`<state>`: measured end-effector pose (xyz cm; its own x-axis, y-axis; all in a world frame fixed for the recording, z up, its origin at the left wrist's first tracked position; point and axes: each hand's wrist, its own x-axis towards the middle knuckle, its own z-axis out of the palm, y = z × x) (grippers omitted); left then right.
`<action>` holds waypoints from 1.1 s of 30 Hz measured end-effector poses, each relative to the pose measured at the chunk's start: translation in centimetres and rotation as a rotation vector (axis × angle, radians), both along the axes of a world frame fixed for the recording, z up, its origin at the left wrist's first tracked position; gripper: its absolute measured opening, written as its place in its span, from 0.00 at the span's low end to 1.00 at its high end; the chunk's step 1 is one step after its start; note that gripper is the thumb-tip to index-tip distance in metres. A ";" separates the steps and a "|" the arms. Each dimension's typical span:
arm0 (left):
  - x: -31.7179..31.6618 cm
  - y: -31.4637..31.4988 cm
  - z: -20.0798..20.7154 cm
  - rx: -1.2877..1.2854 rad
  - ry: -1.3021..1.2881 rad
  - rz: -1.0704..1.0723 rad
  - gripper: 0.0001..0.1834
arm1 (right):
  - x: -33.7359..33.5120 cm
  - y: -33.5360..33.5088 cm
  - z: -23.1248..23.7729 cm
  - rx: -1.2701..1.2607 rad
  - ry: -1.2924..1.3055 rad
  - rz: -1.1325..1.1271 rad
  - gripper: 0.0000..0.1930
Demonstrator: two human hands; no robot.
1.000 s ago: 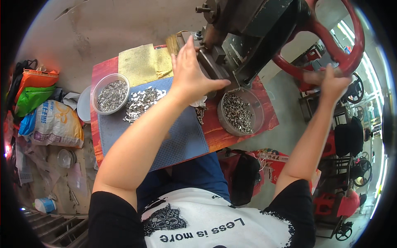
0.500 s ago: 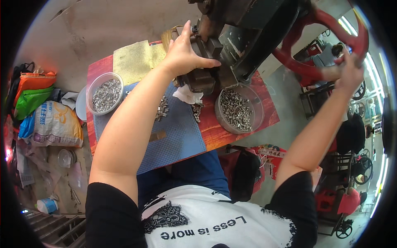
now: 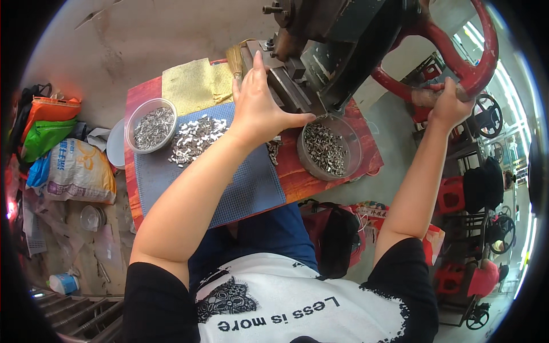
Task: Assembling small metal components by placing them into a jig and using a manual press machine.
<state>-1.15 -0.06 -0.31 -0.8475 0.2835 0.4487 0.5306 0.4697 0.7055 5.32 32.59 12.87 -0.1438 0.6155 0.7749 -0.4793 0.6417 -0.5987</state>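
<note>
Near textured blue matting (image 3: 251, 188), the left hand (image 3: 258, 106) splays; the right hand (image 3: 450, 107) grips a rounded red wheel (image 3: 478, 75).

- And there's the handwheel (image 3: 489, 57), glossy red over metal, with a rough pale patch on the rim!
- The press (image 3: 366, 34): dark metal, dull, scratched in places.
- Small pieces (image 3: 197, 137), bright shiny metal, catching the light!
- Right-hand tub (image 3: 357, 155), clear smooth plastic.
- Blue mat (image 3: 251, 188) here, matt and finely textured.
- Yellow sheet (image 3: 186, 84), bumpy and matt, cloth-like.
- Tabletop (image 3: 294, 183), wood-patterned red, a slight sheen.
- Brush (image 3: 234, 60), coarse bristles.
</note>
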 end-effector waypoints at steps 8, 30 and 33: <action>0.2 0.5 0.4 0.058 0.068 0.041 0.77 | -0.3 0.5 -4.5 0.025 -0.003 0.079 0.26; 9.4 -2.1 2.7 -0.181 0.271 -0.027 0.65 | 6.6 -11.7 -12.2 0.413 -0.971 0.241 0.15; 8.8 -4.4 3.0 -0.496 0.080 0.090 0.59 | 5.7 -12.0 -12.5 0.565 -0.928 0.213 0.14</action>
<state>7.64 -4.42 2.68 -0.8469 0.4061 0.3431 0.5158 0.7843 0.3448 11.05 20.59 0.40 -0.8754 0.1012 0.4727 -0.1287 0.8937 -0.4297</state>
